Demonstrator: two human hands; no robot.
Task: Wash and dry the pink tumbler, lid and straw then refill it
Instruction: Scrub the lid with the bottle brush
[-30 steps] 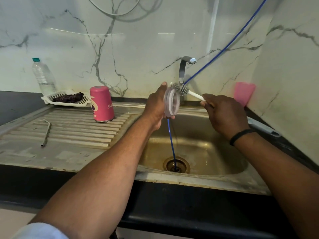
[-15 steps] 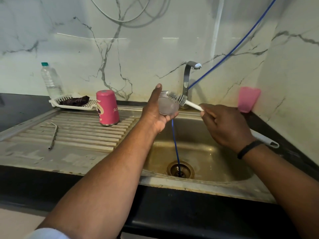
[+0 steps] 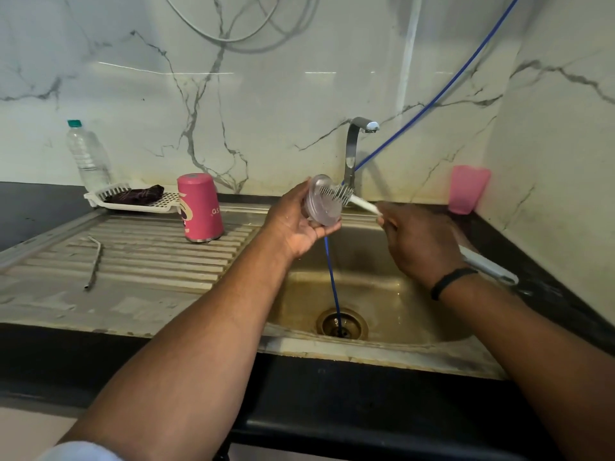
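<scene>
The lid (image 3: 323, 202) is round and see-through, and it could slip out of wet fingers and drop into the sink (image 3: 376, 287) if the brush (image 3: 339, 194) pushes too hard on it. The left hand (image 3: 299, 224) holds the lid from under and behind, with the fingers curled round its edge. The right hand (image 3: 419, 241) is wrapped round the white brush handle, just to the right of the lid, and the bristles touch the lid's top edge. Both hands are over the sink, right in front of the tap (image 3: 354, 148). The metal straw (image 3: 95, 261) lies well off to the left on the ribbed draining board (image 3: 149, 257). The pink tumbler (image 3: 199, 207) stands upside down farther back on that board, apart from both hands.
</scene>
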